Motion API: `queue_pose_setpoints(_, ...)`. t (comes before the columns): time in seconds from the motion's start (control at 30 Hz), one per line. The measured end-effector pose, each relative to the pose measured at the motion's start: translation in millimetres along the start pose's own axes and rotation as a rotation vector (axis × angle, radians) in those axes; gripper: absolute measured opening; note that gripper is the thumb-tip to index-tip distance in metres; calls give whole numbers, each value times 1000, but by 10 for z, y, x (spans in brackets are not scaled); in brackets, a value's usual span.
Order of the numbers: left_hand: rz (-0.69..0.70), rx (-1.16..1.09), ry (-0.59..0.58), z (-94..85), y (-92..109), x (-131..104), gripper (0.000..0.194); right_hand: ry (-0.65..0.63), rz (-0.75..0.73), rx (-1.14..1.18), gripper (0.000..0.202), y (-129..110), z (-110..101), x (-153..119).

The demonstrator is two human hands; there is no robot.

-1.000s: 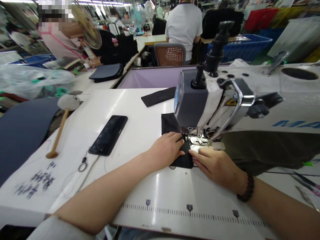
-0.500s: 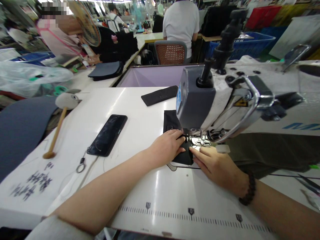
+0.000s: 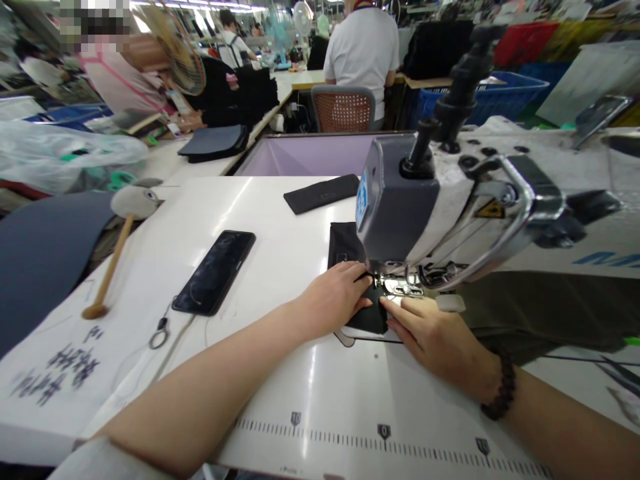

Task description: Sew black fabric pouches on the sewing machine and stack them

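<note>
A black fabric piece (image 3: pixel 369 316) lies flat under the head of a sewing machine (image 3: pixel 397 200), beside the metal presser foot and plate. My left hand (image 3: pixel 334 297) rests on the fabric's left part, palm down, with thumb and fingers apart. At the fabric's right edge, my right hand (image 3: pixel 435 333) presses with its fingertips, its fingers spread and holding nothing. A dark bracelet is on the right wrist. Another black fabric piece (image 3: pixel 321 193) lies farther back on the white table (image 3: pixel 280 247).
Left on the table are a phone (image 3: pixel 215 272), a metal ring (image 3: pixel 159 337) and a wooden-handled mallet (image 3: pixel 113 267). Olive cloth (image 3: pixel 545 307) lies at the right. Beyond are a chair (image 3: pixel 343 110), a blue basket (image 3: pixel 515 90) and a person in white (image 3: pixel 363 50).
The view has shifted slightly, so the machine head appears a little farther right. Both hands keep nearly the same place on the black fabric.
</note>
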State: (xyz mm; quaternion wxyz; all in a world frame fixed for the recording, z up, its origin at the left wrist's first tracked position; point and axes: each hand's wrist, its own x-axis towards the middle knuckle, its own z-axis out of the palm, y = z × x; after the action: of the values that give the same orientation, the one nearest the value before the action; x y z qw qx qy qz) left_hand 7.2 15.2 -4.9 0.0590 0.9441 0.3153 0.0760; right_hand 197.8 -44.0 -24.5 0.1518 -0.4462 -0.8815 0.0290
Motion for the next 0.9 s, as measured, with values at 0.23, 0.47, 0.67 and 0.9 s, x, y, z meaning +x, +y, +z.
queue_pose_setpoints(0.23,2,16,8,20,-22,10,26,-8,29,6,29,6,10,10)
queue_pose_setpoints(0.47,175,-3,-120,-122,86,-83,18,-8,-131,40,26,-6,-86,-44)
queue_pose_setpoints(0.67,271,-62,-134,-169,124,-116,12,-11,-157,12,26,-26,-95,-54)
queue_pose_setpoints(0.9,213,-39,-135,-126,57,-65,18,-20,-82,-16,29,6,-21,-35)
